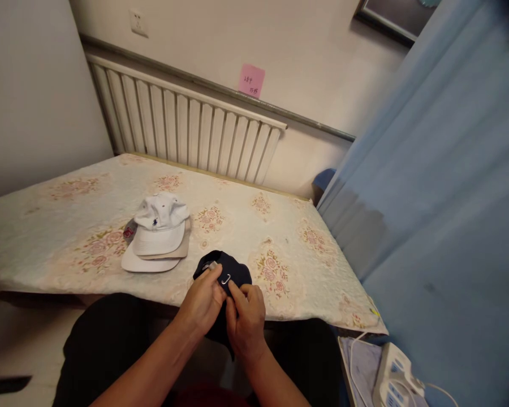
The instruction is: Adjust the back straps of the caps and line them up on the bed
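Both hands hold a black baseball cap (pixel 240 272) at the near edge of the bed, over my lap. My left hand (pixel 206 299) has its fingers closed on the cap's left side, the thumb next to a pale tag or buckle. My right hand (pixel 248 319) pinches the cap's lower right part, near a small white hook-shaped mark. Part of the cap hangs below the hands, and the fingers hide some of it. To the left lies a stack of caps, with a white cap (pixel 161 217) on top and beige and grey ones partly showing beneath.
The bed has a pale floral cover (pixel 237 220). Behind it, a white radiator (pixel 190 118) runs along the wall, below a pink note (pixel 251 80). A blue curtain (pixel 428 226) hangs at the right. A white power strip (pixel 394 376) with cords sits at the lower right.
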The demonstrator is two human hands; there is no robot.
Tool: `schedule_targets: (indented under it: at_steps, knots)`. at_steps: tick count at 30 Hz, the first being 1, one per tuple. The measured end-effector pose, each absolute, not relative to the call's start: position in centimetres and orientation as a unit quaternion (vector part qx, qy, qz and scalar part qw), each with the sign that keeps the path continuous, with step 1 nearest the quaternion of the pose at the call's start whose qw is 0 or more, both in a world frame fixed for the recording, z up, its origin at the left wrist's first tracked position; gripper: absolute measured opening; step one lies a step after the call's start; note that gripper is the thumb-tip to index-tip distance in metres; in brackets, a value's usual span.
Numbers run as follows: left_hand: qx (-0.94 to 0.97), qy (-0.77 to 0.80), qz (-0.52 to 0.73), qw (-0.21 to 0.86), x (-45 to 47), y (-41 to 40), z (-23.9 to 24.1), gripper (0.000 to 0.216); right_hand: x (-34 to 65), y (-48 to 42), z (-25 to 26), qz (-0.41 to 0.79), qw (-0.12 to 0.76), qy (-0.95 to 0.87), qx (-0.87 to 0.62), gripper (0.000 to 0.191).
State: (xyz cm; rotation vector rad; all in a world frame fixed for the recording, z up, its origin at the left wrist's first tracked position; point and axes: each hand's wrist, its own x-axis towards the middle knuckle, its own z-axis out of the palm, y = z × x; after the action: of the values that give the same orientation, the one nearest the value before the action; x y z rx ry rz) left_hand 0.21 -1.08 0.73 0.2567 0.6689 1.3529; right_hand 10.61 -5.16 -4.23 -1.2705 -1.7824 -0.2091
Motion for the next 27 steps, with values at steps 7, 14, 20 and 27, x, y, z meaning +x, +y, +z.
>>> schedule_targets:
  at_steps: [7, 14, 20, 27]
  knots:
    - [0.086, 0.304, 0.615, 0.722, 0.2, -0.9, 1.2, 0.008, 10.4, -5.4, -4.4, -0.062, 0.456, -0.724, -0.514, 0.034]
    - [0.085, 0.296, 0.603, 0.736, 0.1, -1.4, 2.0, 0.008, 10.6, -5.5, -3.3, -0.035, 0.477, -0.714, -0.511, 0.039]
    - [0.149, 0.223, 0.555, 0.787, 0.1, -2.2, 2.2, 0.016, 10.9, -5.3, -2.5, -0.027, 0.457, -0.711, -0.534, 0.034]
    - [0.265, 0.146, 0.502, 0.810, -0.7, -2.7, 1.2, 0.032, 11.2, -5.6, -2.1, -0.011, 0.463, -0.703, -0.540, 0.036]
